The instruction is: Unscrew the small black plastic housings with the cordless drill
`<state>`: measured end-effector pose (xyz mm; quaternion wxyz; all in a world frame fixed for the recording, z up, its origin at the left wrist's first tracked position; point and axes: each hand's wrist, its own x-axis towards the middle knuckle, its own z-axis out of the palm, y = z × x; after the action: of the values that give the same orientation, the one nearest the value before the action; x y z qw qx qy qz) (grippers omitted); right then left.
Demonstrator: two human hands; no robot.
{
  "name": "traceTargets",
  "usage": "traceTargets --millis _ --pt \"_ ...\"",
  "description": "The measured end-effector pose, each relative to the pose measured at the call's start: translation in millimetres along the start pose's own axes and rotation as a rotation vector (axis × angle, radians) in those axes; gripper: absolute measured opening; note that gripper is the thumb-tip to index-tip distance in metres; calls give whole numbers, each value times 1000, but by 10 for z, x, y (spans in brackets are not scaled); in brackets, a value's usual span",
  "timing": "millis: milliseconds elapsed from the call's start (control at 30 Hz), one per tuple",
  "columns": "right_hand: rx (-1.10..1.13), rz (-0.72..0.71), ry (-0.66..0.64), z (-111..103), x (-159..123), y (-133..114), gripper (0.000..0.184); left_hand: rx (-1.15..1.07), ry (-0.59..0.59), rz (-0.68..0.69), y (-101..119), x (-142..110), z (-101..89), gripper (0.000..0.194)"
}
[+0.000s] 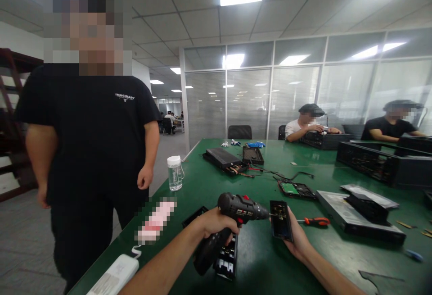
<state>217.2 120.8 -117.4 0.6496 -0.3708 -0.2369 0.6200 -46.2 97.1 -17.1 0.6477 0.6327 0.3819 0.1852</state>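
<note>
My left hand (216, 224) is wrapped round the grip of a black cordless drill (241, 207) with red buttons. The drill points right, and its thin bit reaches to a small open black housing (279, 229) with brass-coloured parts inside. That housing is held upright by my right hand (296, 238), fingers behind it and along its right edge. Whether the bit touches a screw is too small to tell. Under the drill lies another black part with shiny pieces (226, 265), partly hidden by the drill's battery end. A red-and-black screwdriver (317, 222) lies just right of my right hand.
A clear bottle (175, 175) and a white power strip (116, 274) are on the left of the green table. Drives, cables and a black computer case (384, 162) lie right and back. One person (101, 151) stands at left; two others sit across.
</note>
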Motion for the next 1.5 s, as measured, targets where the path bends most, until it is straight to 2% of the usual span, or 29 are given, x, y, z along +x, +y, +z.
traceTargets --millis 200,633,1500 --pt "10 15 -8 -18 10 9 40 -15 -7 56 -43 20 -19 21" --pt "1 -2 -19 -70 60 -7 40 -20 2 3 15 43 18 19" --pt "28 1 -31 -43 20 18 38 -39 -3 35 -52 44 -17 20"
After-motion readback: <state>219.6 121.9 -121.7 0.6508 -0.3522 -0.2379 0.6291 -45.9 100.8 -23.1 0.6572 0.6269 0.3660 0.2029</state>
